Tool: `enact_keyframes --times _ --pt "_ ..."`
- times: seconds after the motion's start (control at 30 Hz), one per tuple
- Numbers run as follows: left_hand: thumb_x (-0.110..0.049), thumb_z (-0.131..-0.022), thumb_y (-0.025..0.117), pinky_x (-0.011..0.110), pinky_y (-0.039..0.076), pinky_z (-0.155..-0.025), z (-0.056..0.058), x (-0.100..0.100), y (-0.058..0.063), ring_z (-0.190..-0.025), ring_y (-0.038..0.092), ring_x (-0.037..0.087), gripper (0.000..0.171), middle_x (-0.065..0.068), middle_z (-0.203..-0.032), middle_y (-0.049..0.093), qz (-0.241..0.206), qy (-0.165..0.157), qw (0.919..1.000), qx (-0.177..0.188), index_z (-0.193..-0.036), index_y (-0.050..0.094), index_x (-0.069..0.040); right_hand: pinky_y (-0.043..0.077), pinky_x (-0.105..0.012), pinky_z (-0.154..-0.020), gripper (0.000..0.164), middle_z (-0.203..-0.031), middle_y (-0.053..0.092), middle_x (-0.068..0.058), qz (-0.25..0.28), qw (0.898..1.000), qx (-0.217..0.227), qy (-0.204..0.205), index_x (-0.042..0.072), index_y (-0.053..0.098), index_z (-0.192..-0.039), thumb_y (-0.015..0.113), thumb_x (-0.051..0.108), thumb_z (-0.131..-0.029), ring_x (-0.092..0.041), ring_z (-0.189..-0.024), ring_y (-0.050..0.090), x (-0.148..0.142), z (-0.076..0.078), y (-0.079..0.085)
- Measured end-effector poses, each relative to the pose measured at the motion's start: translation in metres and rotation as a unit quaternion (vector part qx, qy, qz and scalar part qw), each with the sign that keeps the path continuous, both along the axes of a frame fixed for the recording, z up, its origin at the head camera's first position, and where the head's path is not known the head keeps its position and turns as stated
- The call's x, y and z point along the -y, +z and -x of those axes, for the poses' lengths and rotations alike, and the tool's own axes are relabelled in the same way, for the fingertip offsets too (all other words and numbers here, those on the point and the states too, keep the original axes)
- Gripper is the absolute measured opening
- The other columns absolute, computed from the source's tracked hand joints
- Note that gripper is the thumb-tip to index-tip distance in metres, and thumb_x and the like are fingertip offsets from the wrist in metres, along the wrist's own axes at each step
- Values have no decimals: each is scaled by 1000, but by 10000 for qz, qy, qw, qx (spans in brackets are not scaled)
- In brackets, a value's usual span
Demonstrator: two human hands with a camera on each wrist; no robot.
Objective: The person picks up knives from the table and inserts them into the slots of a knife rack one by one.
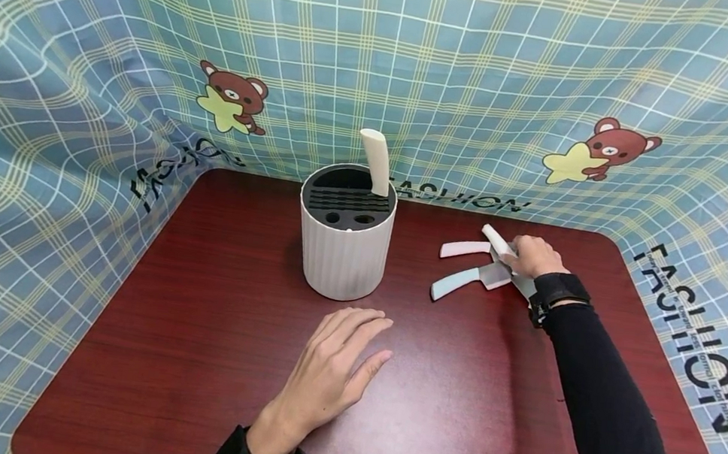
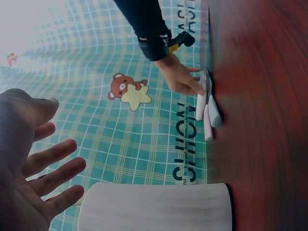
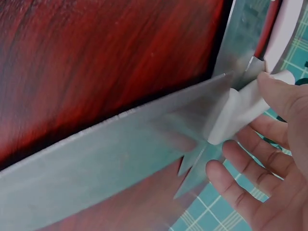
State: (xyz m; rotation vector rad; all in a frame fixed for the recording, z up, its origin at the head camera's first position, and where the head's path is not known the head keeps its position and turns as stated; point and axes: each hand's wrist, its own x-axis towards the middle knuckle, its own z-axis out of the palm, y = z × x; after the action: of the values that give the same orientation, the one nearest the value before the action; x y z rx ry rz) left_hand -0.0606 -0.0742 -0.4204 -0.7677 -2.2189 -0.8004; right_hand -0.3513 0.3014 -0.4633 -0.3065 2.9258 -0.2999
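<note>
On the right of the table, my right hand (image 1: pixel 537 257) holds a white-handled knife (image 1: pixel 495 238) by the handle. In the right wrist view the thumb lies on one side of that white handle (image 3: pixel 245 108) and fingers on the other; its broad blade (image 3: pixel 110 139) stretches left. Next to it lie a pink-handled knife (image 1: pixel 465 250) and a light-blue-handled knife (image 1: pixel 455 284), with blades overlapping. My left hand (image 1: pixel 333 363) hovers in front of the knife holder, fingers extended, holding nothing. That round white holder (image 1: pixel 342 262) has a black slotted top, where one cream-handled knife (image 1: pixel 376 162) stands.
Under everything is a dark red wooden table (image 1: pixel 201 328). A blue checked cloth (image 1: pixel 464 80) with bears and lettering hangs behind the table and along both sides. The holder's top shows parallel slots and two round holes.
</note>
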Motion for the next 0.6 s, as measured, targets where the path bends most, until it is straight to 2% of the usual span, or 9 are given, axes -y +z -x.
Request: enact_keyframes --times 0.23,0.47,0.6 --pt "-25 -98 67 36 50 -101 1 1 0 -116 64 22 33 7 -125 67 -40 22 10000 -26 -126 66 -8 49 -51 -73 31 -102 69 -25 -167 9997 -144 93 -2 66 -109 65 26 -98 -37 -86 63 1 -3 -4" --pt "-25 -98 67 36 50 -100 1 1 0 -116 63 22 33 6 -125 67 -41 29 10000 -4 -126 66 -7 50 -56 -76 35 -109 68 -27 -139 9998 -130 39 -4 63 -118 63 26 -99 -41 -92 64 3 -5 -5" --pt "-26 -98 67 36 50 -100 1 1 -1 -116 64 22 34 6 -126 67 -38 47 10000 0 -127 66 -9 49 -56 -78 37 -110 67 -29 -148 9997 -151 145 -7 61 -121 61 24 -100 -41 -93 64 1 -6 -7"
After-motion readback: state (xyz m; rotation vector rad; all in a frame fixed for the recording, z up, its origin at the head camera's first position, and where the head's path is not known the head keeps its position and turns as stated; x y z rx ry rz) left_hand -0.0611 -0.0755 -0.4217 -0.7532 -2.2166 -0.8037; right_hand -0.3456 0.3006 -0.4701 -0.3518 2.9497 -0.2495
